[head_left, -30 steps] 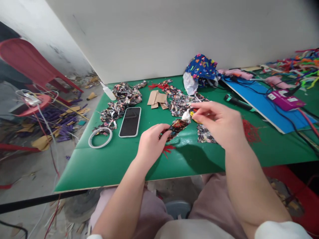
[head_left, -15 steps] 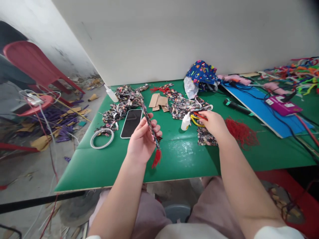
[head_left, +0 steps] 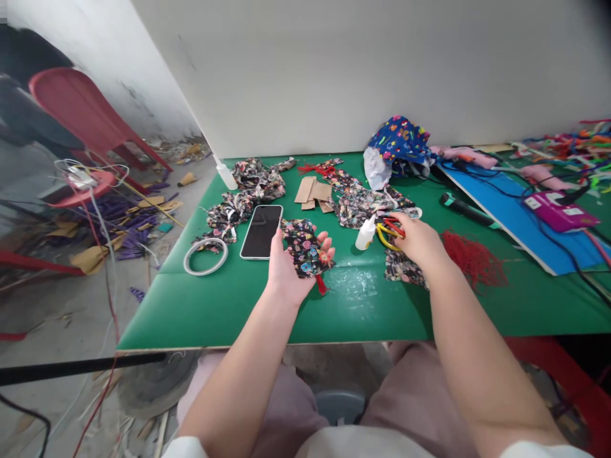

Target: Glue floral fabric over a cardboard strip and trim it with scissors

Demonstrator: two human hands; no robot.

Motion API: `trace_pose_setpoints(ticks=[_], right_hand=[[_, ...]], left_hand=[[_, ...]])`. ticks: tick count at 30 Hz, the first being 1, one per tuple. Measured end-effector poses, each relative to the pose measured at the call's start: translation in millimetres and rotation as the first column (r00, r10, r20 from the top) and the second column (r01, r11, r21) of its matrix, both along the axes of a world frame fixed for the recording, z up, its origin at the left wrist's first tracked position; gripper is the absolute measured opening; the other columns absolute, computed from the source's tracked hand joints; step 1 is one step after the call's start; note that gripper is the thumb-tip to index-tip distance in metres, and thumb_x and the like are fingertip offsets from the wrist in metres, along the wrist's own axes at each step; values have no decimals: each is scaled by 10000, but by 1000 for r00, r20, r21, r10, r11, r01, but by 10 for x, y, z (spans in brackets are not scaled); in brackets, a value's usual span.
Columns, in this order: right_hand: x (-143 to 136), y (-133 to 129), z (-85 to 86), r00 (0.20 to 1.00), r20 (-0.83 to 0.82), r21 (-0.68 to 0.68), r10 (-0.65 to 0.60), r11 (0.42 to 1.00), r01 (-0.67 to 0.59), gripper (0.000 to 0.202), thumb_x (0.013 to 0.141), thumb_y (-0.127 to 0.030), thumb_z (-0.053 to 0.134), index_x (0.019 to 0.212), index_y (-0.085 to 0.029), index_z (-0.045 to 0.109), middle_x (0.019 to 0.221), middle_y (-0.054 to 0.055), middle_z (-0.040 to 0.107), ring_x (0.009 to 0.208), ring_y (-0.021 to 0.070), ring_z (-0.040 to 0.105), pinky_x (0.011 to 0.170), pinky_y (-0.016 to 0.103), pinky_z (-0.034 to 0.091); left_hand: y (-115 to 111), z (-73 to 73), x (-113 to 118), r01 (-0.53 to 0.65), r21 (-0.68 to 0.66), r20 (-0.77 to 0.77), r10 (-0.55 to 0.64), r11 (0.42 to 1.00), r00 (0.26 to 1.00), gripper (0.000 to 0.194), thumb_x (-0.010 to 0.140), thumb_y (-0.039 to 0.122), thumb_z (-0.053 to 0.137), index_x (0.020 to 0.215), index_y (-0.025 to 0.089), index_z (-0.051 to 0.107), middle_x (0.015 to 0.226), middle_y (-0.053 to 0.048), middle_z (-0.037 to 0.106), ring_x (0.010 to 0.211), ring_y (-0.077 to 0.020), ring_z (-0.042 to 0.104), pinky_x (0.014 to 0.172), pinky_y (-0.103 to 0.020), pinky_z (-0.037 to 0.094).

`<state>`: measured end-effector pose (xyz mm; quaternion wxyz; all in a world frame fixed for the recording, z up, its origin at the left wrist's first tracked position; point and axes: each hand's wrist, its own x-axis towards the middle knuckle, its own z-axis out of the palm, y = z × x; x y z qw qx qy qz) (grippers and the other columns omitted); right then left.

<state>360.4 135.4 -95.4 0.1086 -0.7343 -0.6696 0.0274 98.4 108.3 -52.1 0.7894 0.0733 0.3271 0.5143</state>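
My left hand (head_left: pixel 292 270), palm up, holds a flat piece of black floral fabric (head_left: pixel 305 247) between thumb and curled fingers. A red tassel (head_left: pixel 321 284) hangs from its near end. Farther right, my right hand (head_left: pixel 417 238) closes its fingers on the red-and-yellow handles of what look like scissors (head_left: pixel 384 235); their blades are hidden. Just left of those handles a small white glue bottle (head_left: pixel 365 233) stands tilted. More floral fabric (head_left: pixel 405 267) lies under my right wrist, and a heap of it (head_left: pixel 353 207) lies beyond the bottle.
A phone (head_left: pixel 262 233), a ring of white tape (head_left: pixel 205 257) and bunched floral fabric (head_left: pixel 258 181) lie at left. Cardboard pieces (head_left: pixel 312 191) lie behind. At right are red threads (head_left: pixel 472 259), a box cutter (head_left: pixel 468 210), a blue board (head_left: pixel 506 210) and a purple power box (head_left: pixel 561 211) with cables.
My left hand has turned the fabric from edge-on to flat, its patterned face up. My right hand has closed on the scissors' handles, which have shifted slightly. The view has swung a little left.
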Motion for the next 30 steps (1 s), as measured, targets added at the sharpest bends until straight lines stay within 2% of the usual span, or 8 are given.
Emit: trace_pose_setpoints(ticks=[5, 11, 13, 16, 19, 22, 25, 30], right_hand=[[9, -62, 91, 998, -43, 41, -49, 998, 51, 613, 723, -197, 577, 1323, -234, 456, 988, 106, 669, 869, 272, 634, 691, 342, 466], [17, -49, 152, 865, -487, 170, -117, 959, 226, 469, 677, -261, 669, 1142, -220, 626, 784, 25, 662, 652, 170, 605, 640, 314, 471], [-7, -52, 200, 723, -688, 201, -60, 942, 270, 467, 630, -242, 707, 1092, -202, 648, 778, 16, 650, 614, 149, 586, 602, 305, 471], [-94, -110, 356, 376, -924, 213, 78, 918, 334, 424, 552, -207, 764, 958, -190, 646, 670, -32, 604, 462, 88, 502, 508, 270, 457], [-238, -242, 564, 235, -956, 244, 176, 922, 302, 330, 601, -256, 748, 861, -219, 546, 610, -95, 560, 335, 31, 402, 476, 251, 467], [-431, -411, 717, 174, -958, 263, 228, 940, 216, 268, 698, -297, 689, 846, -240, 472, 570, -118, 513, 316, 33, 390, 431, 236, 453], [-654, -567, 794, 34, -970, 242, 241, 970, 22, 363, 720, -308, 689, 991, -289, 448, 634, -110, 559, 305, 30, 387, 349, 200, 405], [-950, -729, 882, -60, -995, 83, 75, 985, -151, 731, 607, -279, 780, 1223, -373, 396, 741, -96, 600, 375, 9, 406, 390, 167, 457]], left_hand=[[-24, 41, -26, 9, 34, -79, -6, 999, 997, 176, 790, 138, 499, 915, 110, 618, 919, -98, 684, 864, -199, 674, 810, -347, 529], [-58, 59, -19, -53, 330, -297, 157, 942, 942, 139, 732, 169, 664, 870, 162, 650, 845, -27, 703, 832, -161, 669, 786, -282, 517], [-59, 40, -16, -113, 516, -338, 323, 849, 884, 189, 709, 147, 706, 883, 201, 654, 906, 9, 706, 886, -130, 658, 848, -259, 496], [-66, 10, -31, -86, 751, -381, 537, 654, 753, 200, 702, 140, 727, 870, 225, 662, 919, 15, 718, 975, -154, 650, 913, -304, 487], [-100, 8, -69, 102, 904, -397, 728, 415, 559, 140, 725, 126, 703, 824, 223, 677, 922, -9, 723, 1098, -216, 601, 1004, -427, 434], [-144, 30, -100, 290, 936, -288, 908, 200, 304, 204, 784, 68, 611, 821, 249, 695, 983, -1, 695, 1138, -219, 566, 1080, -507, 332], [-174, 52, -108, 375, 920, -199, 961, 115, 192, 266, 783, 36, 582, 815, 271, 700, 1039, 2, 644, 1173, -235, 533, 1075, -533, 323], [-200, 55, -95, 444, 892, -181, 967, 85, 177, 309, 763, 9, 578, 804, 288, 705, 1092, -2, 574, 1192, -252, 490, 1052, -549, 339]])
